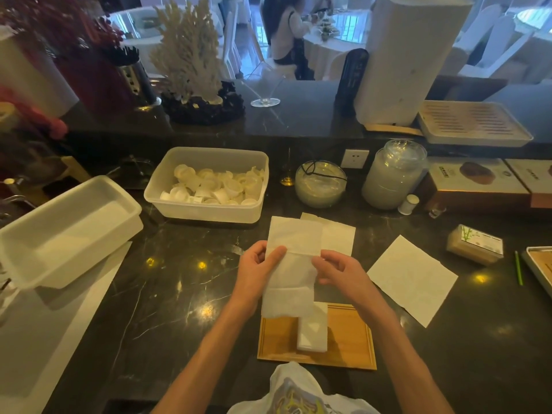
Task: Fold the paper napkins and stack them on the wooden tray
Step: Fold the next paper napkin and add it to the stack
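Item: paper napkin (291, 264), half-folded strip held above the wooden tray (349, 336), pinched by left hand (257, 270) and right hand (337, 271); risk: thin sheet may skew, or brush the folded stack (312, 330) askew.

A dark marble counter (167, 282) carried a wooden tray (349, 342), two flat napkins (413, 280), a plastic tub (209, 210) of small cups, an empty bin (59, 234), and two glass jars (391, 177).

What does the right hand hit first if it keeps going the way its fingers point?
The right hand points left, already gripping the held napkin. Past it, likely the left hand on the opposite edge; depth is unclear.
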